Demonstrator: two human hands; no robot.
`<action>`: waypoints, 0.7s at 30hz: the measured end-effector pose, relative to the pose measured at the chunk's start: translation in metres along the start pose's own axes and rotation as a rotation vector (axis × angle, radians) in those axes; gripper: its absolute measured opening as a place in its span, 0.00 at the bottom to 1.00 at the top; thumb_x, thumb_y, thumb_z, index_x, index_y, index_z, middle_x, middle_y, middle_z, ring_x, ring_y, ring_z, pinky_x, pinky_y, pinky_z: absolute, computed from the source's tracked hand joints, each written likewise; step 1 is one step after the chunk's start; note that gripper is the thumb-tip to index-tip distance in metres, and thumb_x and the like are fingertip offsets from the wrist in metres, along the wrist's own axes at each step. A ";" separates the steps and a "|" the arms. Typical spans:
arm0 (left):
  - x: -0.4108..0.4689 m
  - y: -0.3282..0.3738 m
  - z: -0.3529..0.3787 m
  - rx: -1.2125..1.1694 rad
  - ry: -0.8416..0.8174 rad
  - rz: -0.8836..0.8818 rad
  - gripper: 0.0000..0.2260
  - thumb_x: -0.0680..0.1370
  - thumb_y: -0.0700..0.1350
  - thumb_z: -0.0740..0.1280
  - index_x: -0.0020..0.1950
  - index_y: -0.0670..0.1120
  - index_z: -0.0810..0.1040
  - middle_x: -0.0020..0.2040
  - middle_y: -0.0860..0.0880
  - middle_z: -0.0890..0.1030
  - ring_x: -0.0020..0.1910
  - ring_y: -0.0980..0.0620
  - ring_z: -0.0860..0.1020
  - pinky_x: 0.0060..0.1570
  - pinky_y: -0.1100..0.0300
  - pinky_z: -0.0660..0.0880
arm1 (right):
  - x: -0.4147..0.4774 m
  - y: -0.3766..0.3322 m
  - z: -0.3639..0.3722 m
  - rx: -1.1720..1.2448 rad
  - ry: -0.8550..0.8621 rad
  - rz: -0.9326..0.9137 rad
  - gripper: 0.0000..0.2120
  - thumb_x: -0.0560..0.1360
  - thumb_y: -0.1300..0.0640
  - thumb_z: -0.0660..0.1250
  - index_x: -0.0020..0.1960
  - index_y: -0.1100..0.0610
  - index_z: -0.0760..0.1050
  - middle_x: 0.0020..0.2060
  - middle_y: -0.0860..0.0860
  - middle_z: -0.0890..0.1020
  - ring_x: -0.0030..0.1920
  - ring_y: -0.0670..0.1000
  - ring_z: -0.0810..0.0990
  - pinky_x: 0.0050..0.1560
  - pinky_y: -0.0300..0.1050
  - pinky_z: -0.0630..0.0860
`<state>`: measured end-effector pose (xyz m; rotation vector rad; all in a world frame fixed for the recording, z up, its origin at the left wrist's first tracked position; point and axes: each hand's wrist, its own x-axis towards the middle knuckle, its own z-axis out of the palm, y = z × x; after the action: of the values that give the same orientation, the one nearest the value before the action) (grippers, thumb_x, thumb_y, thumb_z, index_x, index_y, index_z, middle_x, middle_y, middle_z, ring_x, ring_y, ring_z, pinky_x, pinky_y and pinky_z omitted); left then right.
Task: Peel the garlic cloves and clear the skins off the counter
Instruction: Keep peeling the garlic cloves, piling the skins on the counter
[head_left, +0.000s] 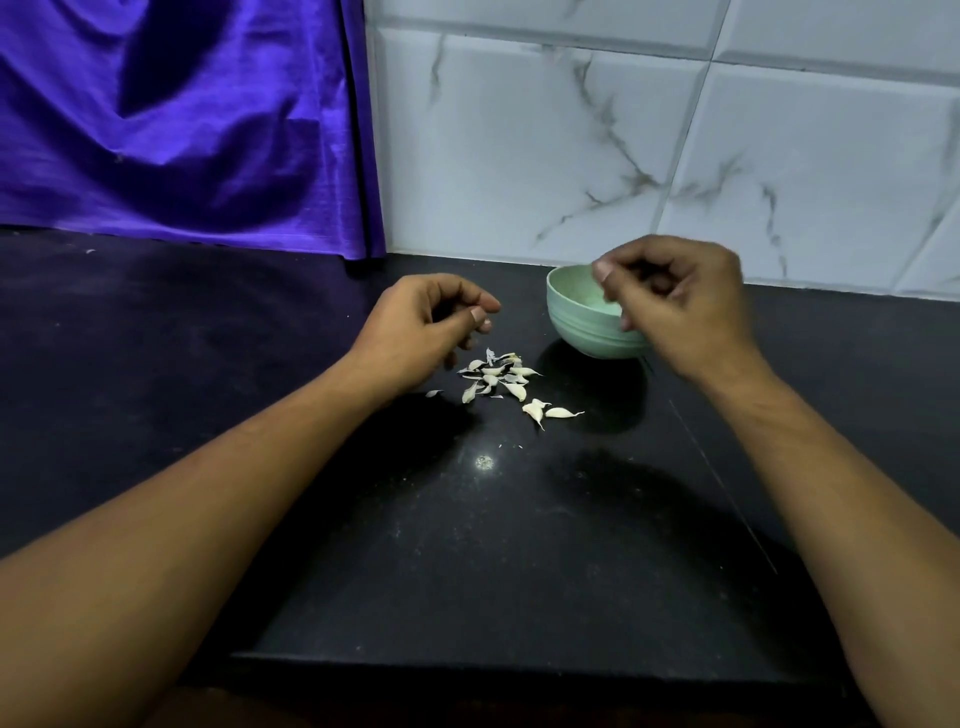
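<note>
On the black counter (363, 519) a small heap of garlic cloves and skins (498, 379) lies just left of a pale green bowl (576, 325). The left hand (431, 325) hovers loosely curled at the heap's far left edge. The right hand (680, 306) hangs with curled fingers over the bowl's right rim, and a purple cloth (182, 130) hangs far left

Pale garlic cloves (519, 389) and papery skins (475, 365) — small loose cluster, black counter (467, 545), beside green bowl (582, 322)

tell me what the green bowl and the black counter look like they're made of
Green bowl: matte pale green with moulded ridges round the outside, so probably plastic or a similar composite. Black counter: polished dark stone, likely granite, judging by fine pale speckles and a reflected light spot.
</note>
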<state>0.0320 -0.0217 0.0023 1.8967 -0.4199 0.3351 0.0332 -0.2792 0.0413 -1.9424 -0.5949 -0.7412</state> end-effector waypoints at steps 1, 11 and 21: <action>0.000 0.001 0.000 0.004 -0.010 -0.001 0.07 0.82 0.38 0.67 0.54 0.46 0.84 0.43 0.49 0.86 0.36 0.55 0.79 0.39 0.52 0.79 | -0.003 -0.004 0.005 0.014 -0.100 0.007 0.03 0.76 0.56 0.75 0.44 0.49 0.84 0.32 0.52 0.84 0.29 0.53 0.80 0.32 0.55 0.80; -0.003 0.004 0.001 0.125 -0.104 0.052 0.04 0.76 0.44 0.77 0.49 0.50 0.86 0.40 0.44 0.85 0.35 0.56 0.77 0.44 0.57 0.76 | -0.008 -0.005 0.013 -0.070 -0.803 0.305 0.08 0.72 0.57 0.79 0.49 0.57 0.84 0.39 0.59 0.85 0.31 0.46 0.77 0.30 0.41 0.74; -0.006 0.007 0.004 0.198 -0.143 0.069 0.03 0.77 0.42 0.75 0.49 0.49 0.86 0.36 0.54 0.84 0.34 0.61 0.78 0.41 0.65 0.74 | -0.010 -0.007 0.009 -0.207 -0.940 0.391 0.04 0.75 0.60 0.76 0.49 0.55 0.83 0.35 0.46 0.83 0.31 0.45 0.78 0.28 0.38 0.70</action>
<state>0.0235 -0.0266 0.0041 2.1111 -0.5665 0.2967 0.0238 -0.2687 0.0355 -2.4588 -0.6550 0.4218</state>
